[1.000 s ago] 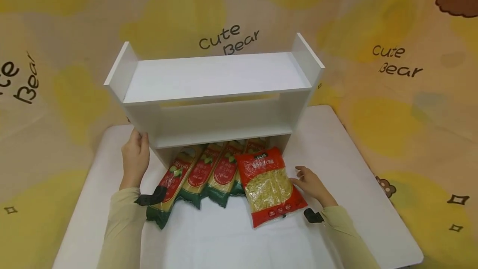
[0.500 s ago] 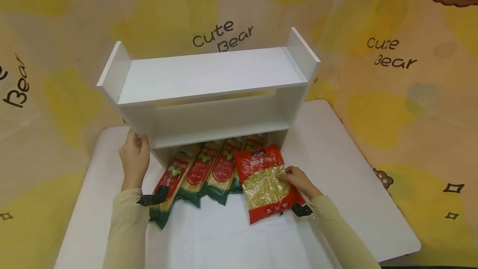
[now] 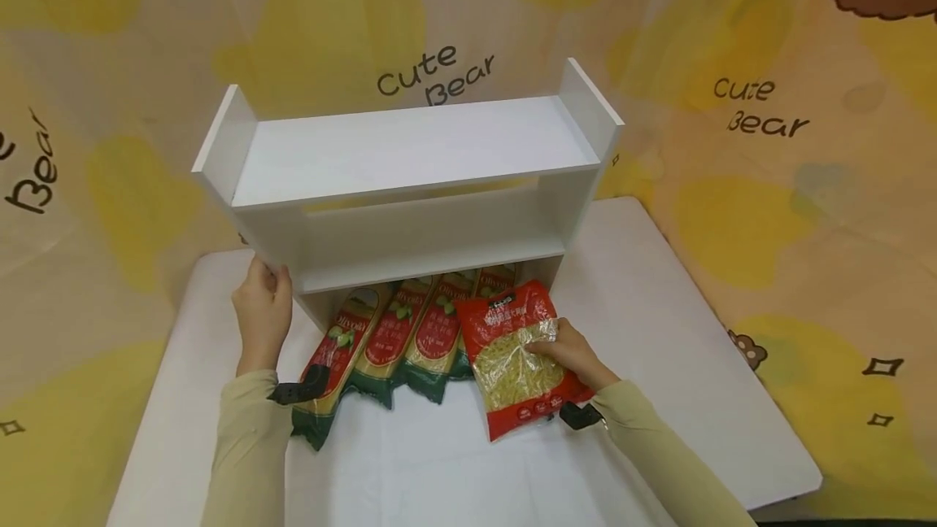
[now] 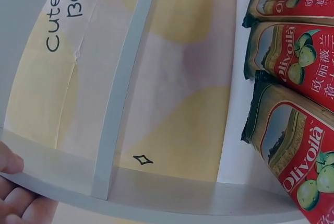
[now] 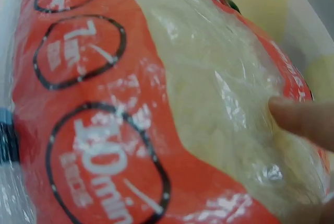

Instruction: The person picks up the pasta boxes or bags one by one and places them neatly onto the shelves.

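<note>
A white shelf unit stands on the table, and my left hand grips the edge of its left side panel. In the left wrist view the thumb lies on one face of the panel, the curled fingers on the other. My right hand holds a red bag of pasta by its right edge. The thumb presses into the clear window of the bag in the right wrist view; the other fingers are mostly hidden. The bag leans up towards the lowest shelf opening, overlapping the rightmost spaghetti packet in the head view.
Several red and green spaghetti packets lie side by side, slanting out from the bottom compartment. The white table extends on both sides of the shelf. A patterned cloth backdrop hangs close behind.
My right hand has moved left from beside the pasta bag and taken hold of its right edge. The bag has shifted slightly. My left hand keeps its grip on the shelf panel.
</note>
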Action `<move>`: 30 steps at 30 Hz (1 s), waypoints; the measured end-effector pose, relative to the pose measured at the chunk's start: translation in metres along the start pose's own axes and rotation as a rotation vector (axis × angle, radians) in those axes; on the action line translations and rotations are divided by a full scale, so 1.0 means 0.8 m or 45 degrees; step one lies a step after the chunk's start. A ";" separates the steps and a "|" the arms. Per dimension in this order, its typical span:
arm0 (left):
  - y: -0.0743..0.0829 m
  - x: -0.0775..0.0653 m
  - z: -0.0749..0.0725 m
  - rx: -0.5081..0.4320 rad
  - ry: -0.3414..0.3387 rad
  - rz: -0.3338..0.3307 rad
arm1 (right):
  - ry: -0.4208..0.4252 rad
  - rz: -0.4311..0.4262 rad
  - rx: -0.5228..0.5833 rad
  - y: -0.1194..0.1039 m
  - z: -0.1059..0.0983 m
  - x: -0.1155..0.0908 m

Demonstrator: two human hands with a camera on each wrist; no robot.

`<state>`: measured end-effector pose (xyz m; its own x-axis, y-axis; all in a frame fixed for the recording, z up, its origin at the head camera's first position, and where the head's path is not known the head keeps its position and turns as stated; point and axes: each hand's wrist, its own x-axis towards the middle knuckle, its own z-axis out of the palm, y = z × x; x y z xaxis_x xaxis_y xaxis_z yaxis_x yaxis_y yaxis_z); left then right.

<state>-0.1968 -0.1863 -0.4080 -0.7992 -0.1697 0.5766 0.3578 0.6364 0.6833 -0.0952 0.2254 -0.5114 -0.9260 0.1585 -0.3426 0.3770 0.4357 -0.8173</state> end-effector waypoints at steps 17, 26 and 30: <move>-0.004 0.000 0.005 -0.016 0.040 -0.012 | 0.054 0.014 0.094 -0.015 0.002 -0.009; -0.007 -0.002 0.003 -0.056 -0.005 -0.023 | 0.060 -0.018 0.280 -0.015 0.005 -0.014; -0.008 -0.001 0.004 -0.085 -0.038 -0.036 | 0.055 -0.025 0.326 -0.018 0.005 -0.015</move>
<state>-0.2002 -0.1879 -0.4144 -0.8230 -0.1640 0.5438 0.3655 0.5799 0.7281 -0.0894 0.2139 -0.4973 -0.9311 0.1923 -0.3100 0.3466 0.2017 -0.9160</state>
